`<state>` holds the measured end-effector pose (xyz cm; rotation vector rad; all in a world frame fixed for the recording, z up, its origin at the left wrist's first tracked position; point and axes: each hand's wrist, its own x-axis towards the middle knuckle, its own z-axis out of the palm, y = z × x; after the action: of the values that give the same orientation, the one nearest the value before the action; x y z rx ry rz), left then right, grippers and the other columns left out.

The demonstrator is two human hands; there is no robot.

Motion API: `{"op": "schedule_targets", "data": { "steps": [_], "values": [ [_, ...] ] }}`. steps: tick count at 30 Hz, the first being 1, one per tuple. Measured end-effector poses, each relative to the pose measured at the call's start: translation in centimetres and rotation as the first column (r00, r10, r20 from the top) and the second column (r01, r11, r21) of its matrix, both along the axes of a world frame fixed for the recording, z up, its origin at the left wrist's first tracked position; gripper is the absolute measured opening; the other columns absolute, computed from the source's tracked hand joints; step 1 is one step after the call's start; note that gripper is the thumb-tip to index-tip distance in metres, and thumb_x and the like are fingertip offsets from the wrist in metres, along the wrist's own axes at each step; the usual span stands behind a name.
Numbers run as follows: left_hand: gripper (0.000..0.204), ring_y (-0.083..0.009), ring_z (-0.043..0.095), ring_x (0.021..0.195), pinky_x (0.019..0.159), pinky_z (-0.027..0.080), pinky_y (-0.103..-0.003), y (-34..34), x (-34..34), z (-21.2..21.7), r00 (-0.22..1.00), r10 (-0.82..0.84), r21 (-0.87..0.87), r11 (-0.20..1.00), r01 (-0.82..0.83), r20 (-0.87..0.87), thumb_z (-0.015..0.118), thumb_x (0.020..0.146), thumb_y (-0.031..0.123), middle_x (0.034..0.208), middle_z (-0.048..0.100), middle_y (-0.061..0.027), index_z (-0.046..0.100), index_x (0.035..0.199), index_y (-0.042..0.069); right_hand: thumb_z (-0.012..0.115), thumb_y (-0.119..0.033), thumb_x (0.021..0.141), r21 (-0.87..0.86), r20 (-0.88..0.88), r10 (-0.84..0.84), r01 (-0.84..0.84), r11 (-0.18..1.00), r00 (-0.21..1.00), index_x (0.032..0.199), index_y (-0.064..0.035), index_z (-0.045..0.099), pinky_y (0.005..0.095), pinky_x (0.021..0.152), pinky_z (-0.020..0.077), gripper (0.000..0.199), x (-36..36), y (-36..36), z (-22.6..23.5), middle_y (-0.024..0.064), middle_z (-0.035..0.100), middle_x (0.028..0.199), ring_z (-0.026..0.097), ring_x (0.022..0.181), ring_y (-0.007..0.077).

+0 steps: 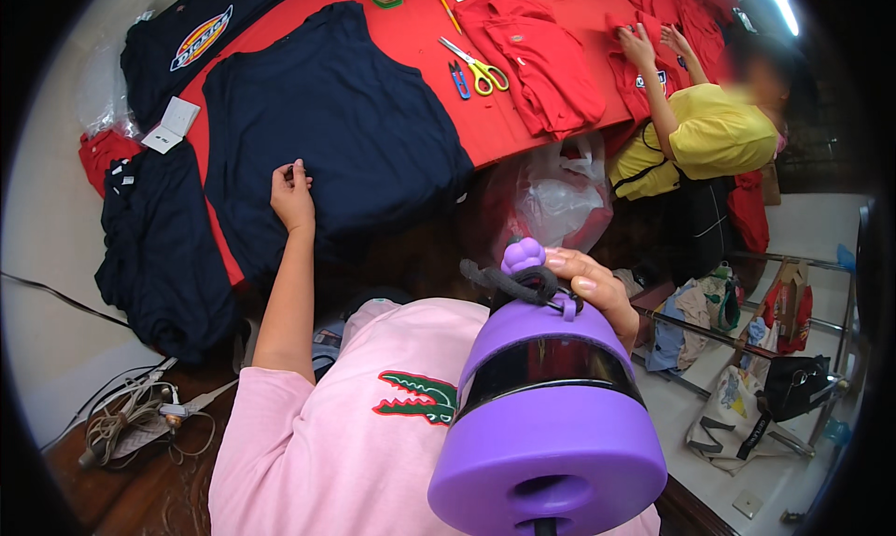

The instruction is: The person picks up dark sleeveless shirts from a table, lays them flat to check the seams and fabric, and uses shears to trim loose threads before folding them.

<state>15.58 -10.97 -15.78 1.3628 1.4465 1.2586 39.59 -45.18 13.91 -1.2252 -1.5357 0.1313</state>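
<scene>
Head view: navy garment [327, 107] extends near to far, mostly beyond the left hand [292, 198], nearer than right hand [602, 292]; both grips I cannot tell.

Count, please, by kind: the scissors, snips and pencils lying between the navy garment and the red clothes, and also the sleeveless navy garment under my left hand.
Yellow-handled scissors: 1
Blue snips: 1
Yellow pencil or pen: 1
Sleeveless navy garment under your left hand: 1
Total: 4
</scene>
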Motion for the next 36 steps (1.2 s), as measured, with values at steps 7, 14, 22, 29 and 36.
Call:
{"op": "schedule_targets", "data": {
  "steps": [7, 14, 22, 29, 36],
  "values": [
    [0.026, -0.0097, 0.067, 0.067, 0.065, 0.055, -0.025, -0.4, -1.2, -0.1, 0.999, 0.024, 0.007, 1.0, -0.024, -0.027, 0.074, 0.101, 0.026, 0.08, 0.07, -0.0041, 0.067, 0.103, 0.001, 0.078, -0.004, 0.089, -0.027, -0.032, -0.026, 0.025, 0.999, 0.999, 0.131, 0.0002, 0.052, 0.0508, 0.098, 0.0563, 0.05, -1.3, -0.6, 1.0, 0.0269, 0.066, 0.126, 0.07, 0.112, 0.0394],
    [0.026, -0.0098, 0.062, 0.065, 0.061, 0.056, -0.027, -0.4, 1.9, 0.4, 1.0, -0.031, 0.014, 0.999, 0.031, 0.003, 0.072, 0.103, 0.026, 0.079, 0.066, -0.0038, 0.067, 0.103, 0.001, 0.084, -0.009, 0.086, 0.103, 0.072, -0.074, 0.067, 0.992, 0.995, 0.133, -0.0002, 0.051, 0.0505, 0.102, 0.0553, 0.059, 2.4, -0.5, 3.3, 0.0264, 0.067, 0.128, 0.069, 0.115, 0.0383],
    [0.026, -0.0128, 0.066, 0.063, 0.059, 0.054, -0.029, -0.8, -0.4, 1.4, 0.992, 0.055, 0.073, 0.996, -0.047, -0.11, 0.072, 0.102, 0.026, 0.077, 0.068, -0.0062, 0.065, 0.099, 0.001, 0.085, -0.015, 0.086, 0.313, 0.142, -0.148, 0.097, 0.945, 0.979, 0.132, 0.0007, 0.053, 0.0531, 0.105, 0.0521, 0.057, 3.5, 3.2, 8.5, 0.0257, 0.068, 0.128, 0.068, 0.12, 0.0397],
    [0.024, -0.0122, 0.066, 0.063, 0.059, 0.054, -0.028, -0.7, 0.3, 1.2, 0.996, 0.031, 0.071, 0.997, -0.025, -0.088, 0.072, 0.102, 0.024, 0.077, 0.068, -0.006, 0.065, 0.098, 0.001, 0.082, -0.016, 0.09, 0.378, 0.182, -0.245, 0.162, 0.911, 0.953, 0.132, -0.0013, 0.055, 0.0519, 0.109, 0.0499, 0.052, 4.8, 2.6, 11.2, 0.0233, 0.069, 0.13, 0.067, 0.124, 0.0386],
    [0.025, -0.0112, 0.066, 0.063, 0.058, 0.053, -0.027, -1.0, 0.4, 1.5, 0.996, 0.036, 0.063, 0.998, -0.03, -0.081, 0.072, 0.102, 0.025, 0.078, 0.068, -0.0052, 0.065, 0.097, 0.001, 0.081, -0.015, 0.092, 0.391, 0.176, -0.229, 0.145, 0.909, 0.957, 0.132, -0.0006, 0.055, 0.0518, 0.109, 0.0497, 0.05, 4.8, 2.7, 11.2, 0.024, 0.069, 0.129, 0.067, 0.123, 0.0392]
  ]
}}
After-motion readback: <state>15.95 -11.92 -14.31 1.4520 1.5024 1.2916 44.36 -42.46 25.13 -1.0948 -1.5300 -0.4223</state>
